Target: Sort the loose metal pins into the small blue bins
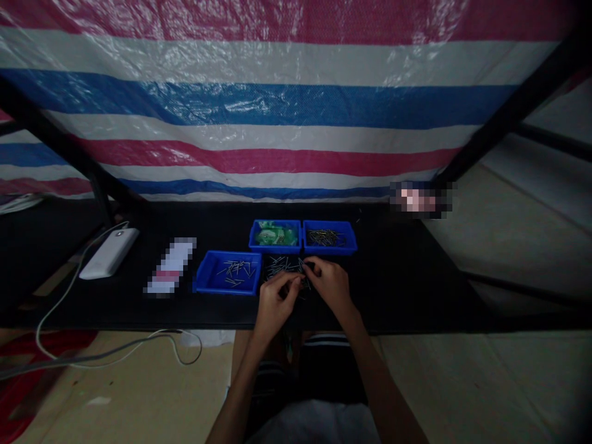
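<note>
L hand (276, 300) & R hand (327, 282), both pinched shut on small pins, meet fingertip-to-fingertip directly over loose pin pile (282, 266), equally near, pin axes indistinct.

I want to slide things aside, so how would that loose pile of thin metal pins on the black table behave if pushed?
The pins look thin, straight and stiff, so they would likely scatter or roll rather than move together. They seem light, lying loose and crisscrossed. Picking out single ones probably needs fingertips, as the left hand and right hand do.
</note>
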